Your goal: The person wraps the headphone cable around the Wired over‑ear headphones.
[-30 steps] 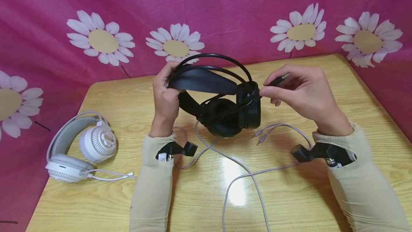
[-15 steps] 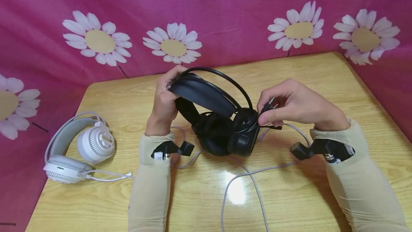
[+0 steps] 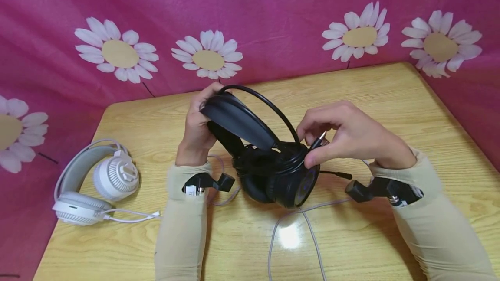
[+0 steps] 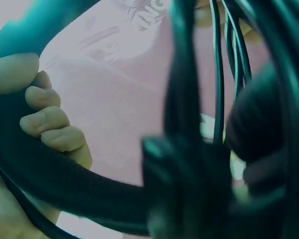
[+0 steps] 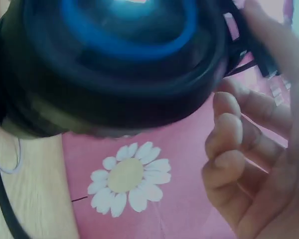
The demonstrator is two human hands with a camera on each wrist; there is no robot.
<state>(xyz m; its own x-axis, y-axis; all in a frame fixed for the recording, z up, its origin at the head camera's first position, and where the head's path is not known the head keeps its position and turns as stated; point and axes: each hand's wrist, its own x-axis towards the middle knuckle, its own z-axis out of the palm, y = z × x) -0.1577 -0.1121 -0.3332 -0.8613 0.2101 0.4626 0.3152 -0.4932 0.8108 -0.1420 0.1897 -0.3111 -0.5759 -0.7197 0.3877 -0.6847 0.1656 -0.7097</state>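
Observation:
My left hand [image 3: 195, 131] grips the padded headband of a black headset [image 3: 244, 122], held up over the table. In the left wrist view, the fingers [image 4: 46, 119] curl round the headband [image 4: 74, 181]. At the headset's right ear cup [image 3: 294, 185], my right hand [image 3: 347, 135] pinches a black cable plug [image 3: 318, 141] with a bare metal tip. The cable is wound round the headset near the ear cups. A thin microphone boom [image 3: 336, 174] sticks out to the right. In the right wrist view, the ear cup [image 5: 129, 94] hangs beside my right hand [image 5: 254, 134].
A white headset [image 3: 116, 177] lies at the left of the wooden table [image 3: 371, 237], its short cable pointing right. A loose pale cable [image 3: 316, 246] loops across the table below the black headset. A pink flowered curtain [image 3: 273, 16] stands behind.
The black headset has come down and tilted, its ear cups now nearer the front. My right hand has moved down and left with the plug. The microphone boom shows below that hand.

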